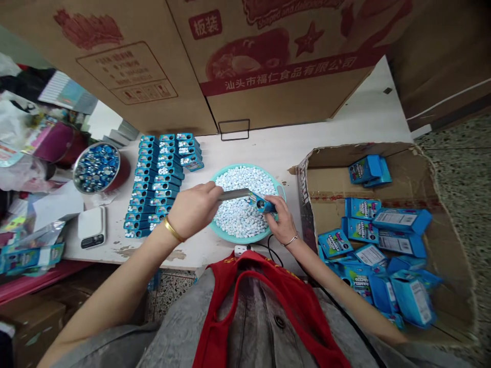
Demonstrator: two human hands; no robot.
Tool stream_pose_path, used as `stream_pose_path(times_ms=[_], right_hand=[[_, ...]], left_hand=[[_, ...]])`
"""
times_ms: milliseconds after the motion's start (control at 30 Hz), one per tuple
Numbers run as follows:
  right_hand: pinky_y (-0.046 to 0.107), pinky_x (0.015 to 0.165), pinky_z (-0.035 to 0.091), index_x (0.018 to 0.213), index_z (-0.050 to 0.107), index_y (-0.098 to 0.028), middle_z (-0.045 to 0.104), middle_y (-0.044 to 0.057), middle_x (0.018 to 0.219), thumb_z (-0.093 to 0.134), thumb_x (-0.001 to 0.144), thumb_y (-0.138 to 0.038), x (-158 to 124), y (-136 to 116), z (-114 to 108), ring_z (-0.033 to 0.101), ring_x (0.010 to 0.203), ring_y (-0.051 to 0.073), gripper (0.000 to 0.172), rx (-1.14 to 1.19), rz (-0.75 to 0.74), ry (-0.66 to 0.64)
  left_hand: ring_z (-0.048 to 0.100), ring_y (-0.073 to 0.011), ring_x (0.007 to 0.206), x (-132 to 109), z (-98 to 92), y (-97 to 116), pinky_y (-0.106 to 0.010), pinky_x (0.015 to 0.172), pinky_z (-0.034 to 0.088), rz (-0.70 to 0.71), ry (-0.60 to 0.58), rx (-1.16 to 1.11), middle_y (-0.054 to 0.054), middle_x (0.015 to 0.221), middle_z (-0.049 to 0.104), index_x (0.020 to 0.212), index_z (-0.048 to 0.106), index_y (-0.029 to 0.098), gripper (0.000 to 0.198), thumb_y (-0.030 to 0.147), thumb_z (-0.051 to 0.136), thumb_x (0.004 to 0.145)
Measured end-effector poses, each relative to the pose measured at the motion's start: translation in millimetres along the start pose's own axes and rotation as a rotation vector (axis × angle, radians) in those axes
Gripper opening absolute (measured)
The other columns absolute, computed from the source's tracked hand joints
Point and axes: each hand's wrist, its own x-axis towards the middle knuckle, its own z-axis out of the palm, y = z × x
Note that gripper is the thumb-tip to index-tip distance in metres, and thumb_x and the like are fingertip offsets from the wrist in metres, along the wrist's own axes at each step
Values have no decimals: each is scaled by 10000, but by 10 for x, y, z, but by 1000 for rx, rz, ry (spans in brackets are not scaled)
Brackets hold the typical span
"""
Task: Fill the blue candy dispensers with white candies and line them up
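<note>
A teal basin (281,193) full of small white and pale blue candies (243,222) stands in front of me. Above its left side my left hand (197,208) is closed around a grey metal scoop (235,194), whose tip meets the end of a small blue box (263,203). My right hand (282,219) grips that box over the basin's right side, with its round hole showing. Left of the basin, rows of blue boxes (164,186) stand close together, several with white candies in their openings.
At the right, an open cardboard carton (322,197) holds many blue boxes. Large cartons (268,105) rise behind the table. A metal bowl of wrapped pieces (97,167) and a white scale (92,225) are at the left. A wire frame (233,130) lies behind the basin.
</note>
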Motion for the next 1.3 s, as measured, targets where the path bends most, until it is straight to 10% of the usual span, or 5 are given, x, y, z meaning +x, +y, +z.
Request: stream_pose_path(times_ms=[133, 267, 500, 900, 1300], right_hand=[[472, 974, 459, 1190, 528, -226, 594, 92, 1131, 510, 812, -137, 20, 58, -129, 557, 1090, 247, 388, 3, 39, 47], [439, 941, 473, 1182, 538, -222, 597, 85, 1118, 548, 820, -184, 37, 111, -212, 569, 1062, 241, 364, -27, 84, 79], [408, 908, 479, 1181, 527, -211, 600, 71, 1079, 619, 823, -292, -4, 161, -188, 582, 1002, 221, 379, -16, 210, 153], [521, 1003, 429, 1183, 526, -237, 592, 92, 1131, 497, 813, -156, 5, 81, -206, 551, 1080, 263, 380, -107, 50, 55], [561, 1059, 389, 1212, 505, -257, 597, 87, 1153, 460, 804, -104, -69, -79, 83, 546, 1126, 255, 438, 2, -30, -13]], left_hand=[[619, -236, 940, 80, 940, -290, -316, 734, 464, -170, -171, -96, -98, 1026, 613, 1025, 578, 169, 187, 259, 449, 924], [594, -240, 1057, 387, 1690, 26, -334, 842, 462, -194, -190, -336, -111, 1126, 606, 1086, 544, 172, 202, 262, 435, 943], [584, -219, 1084, 724, 1987, 421, -336, 912, 456, -198, -35, -617, -85, 1183, 607, 1176, 506, 194, 295, 169, 444, 888], [596, -171, 885, 123, 943, -101, -286, 800, 463, 99, 110, -570, -73, 1015, 620, 1094, 522, 175, 236, 327, 457, 926], [623, -221, 849, 26, -298, 486, -318, 679, 476, 118, -134, 32, -103, 923, 621, 938, 600, 149, 195, 75, 428, 883]])
